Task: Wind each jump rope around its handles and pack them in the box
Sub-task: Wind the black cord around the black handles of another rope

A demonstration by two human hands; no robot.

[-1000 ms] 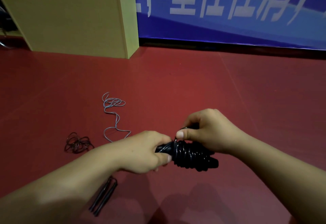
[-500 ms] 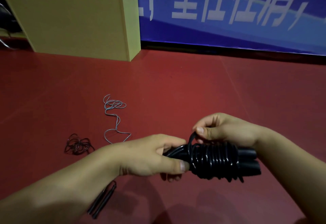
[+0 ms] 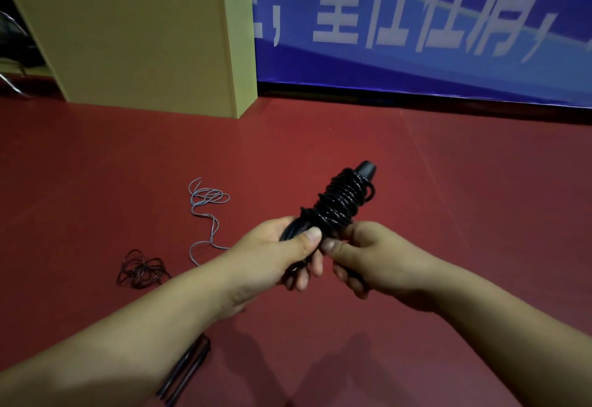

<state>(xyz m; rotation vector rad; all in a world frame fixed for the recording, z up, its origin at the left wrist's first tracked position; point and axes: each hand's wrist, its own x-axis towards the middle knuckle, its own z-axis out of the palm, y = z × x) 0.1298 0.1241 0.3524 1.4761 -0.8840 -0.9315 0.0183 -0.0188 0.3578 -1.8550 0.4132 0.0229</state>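
Above the red floor (image 3: 448, 182), in the head view, a black jump rope (image 3: 339, 203) is held up between both hands, well off the ground. Its cord is wound in many turns around the paired handles, and the bundle is tilted so that the far end points up and to the right, where a bare handle tip is seen past the coils. The lower end of the bundle is gripped by the left hand (image 3: 275, 254), whose fingers are curled under it while the thumb is pressed across the top. Just beside it, the right hand (image 3: 368, 256) is closed at the base of the coils, thumb tip near the left thumb; a bit of cord seems to be pinched there, though the exact hold is hidden by the fingers.

On the floor to the left, a loose grey rope (image 3: 208, 211) is laid in an untidy loop with a wavy tail. Nearer the left forearm, a dark tangled rope (image 3: 141, 269) is seen, and a pair of dark handles (image 3: 189, 371) is partly covered by that forearm. At the back left, a yellow-green box (image 3: 144, 47) is stood against a blue banner (image 3: 416, 22) with white characters.
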